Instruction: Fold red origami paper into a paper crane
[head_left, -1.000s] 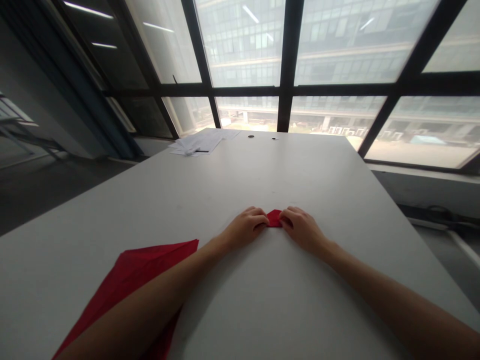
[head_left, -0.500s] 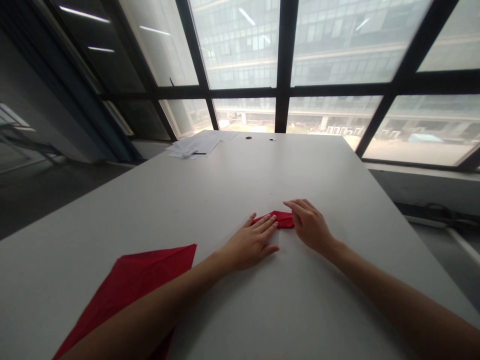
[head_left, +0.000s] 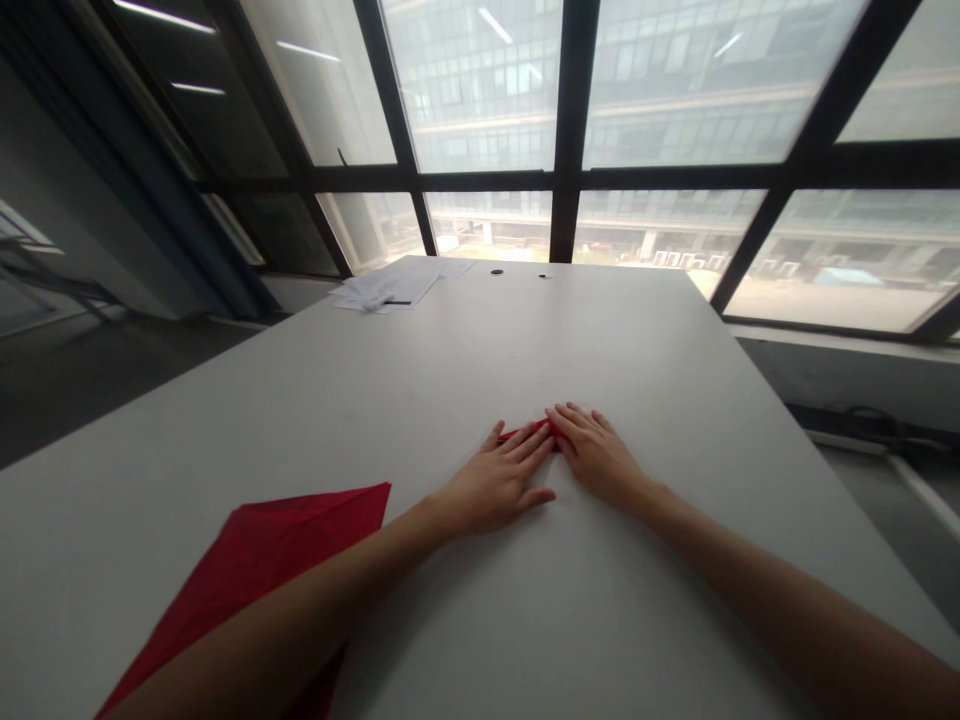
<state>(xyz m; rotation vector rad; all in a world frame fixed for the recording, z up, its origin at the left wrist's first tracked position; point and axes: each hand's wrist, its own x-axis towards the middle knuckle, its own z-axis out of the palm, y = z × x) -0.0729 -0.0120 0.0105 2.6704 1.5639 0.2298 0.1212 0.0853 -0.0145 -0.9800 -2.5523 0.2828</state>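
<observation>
Both hands lie flat, fingers spread, palms down on the white rectangular tabletop (head_left: 675, 330): left hand (head_left: 495, 482) and right hand (head_left: 596, 455) press side by side on a small folded red paper piece (head_left: 525, 433), which is mostly covered, only a sliver showing between the fingertips. A large red paper sheet (head_left: 277, 545) lies flat near the left forearm, well apart from the hands. A stack of white papers (head_left: 394, 285) sits at the far edge by the window.
</observation>
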